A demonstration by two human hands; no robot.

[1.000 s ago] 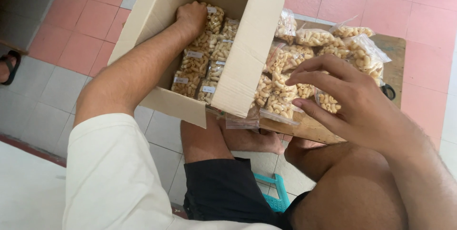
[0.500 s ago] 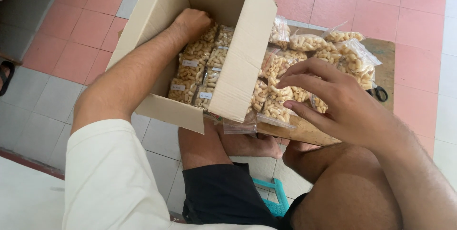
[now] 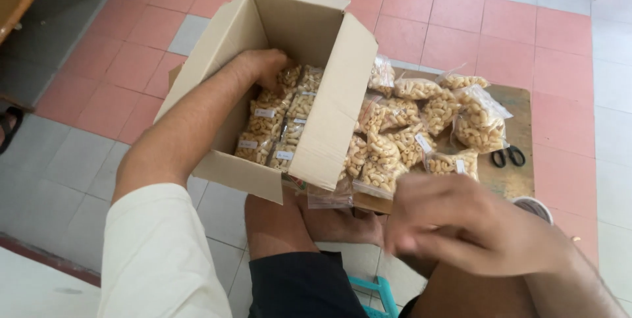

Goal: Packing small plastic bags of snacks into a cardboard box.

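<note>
Tiled floor (image 3: 461, 22): L grip (image 3: 266, 68) in box (image 3: 309, 35).

1 head-worn view, looking steeply down and slightly forward, close over the person's lap; cardboard box (image 3: 289, 87) fills centre frame, tiled floor (image 3: 461, 22) behind. No second view.

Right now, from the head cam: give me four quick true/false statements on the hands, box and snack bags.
1. The left hand is inside the cardboard box, on the snack bags packed there. True.
2. The right hand holds scissors. False: the scissors lie on the wooden board, apart from it.
3. Loose bags are piled on the board beside the box. True.
4. The box is closed. False: its flaps stand open.
</note>
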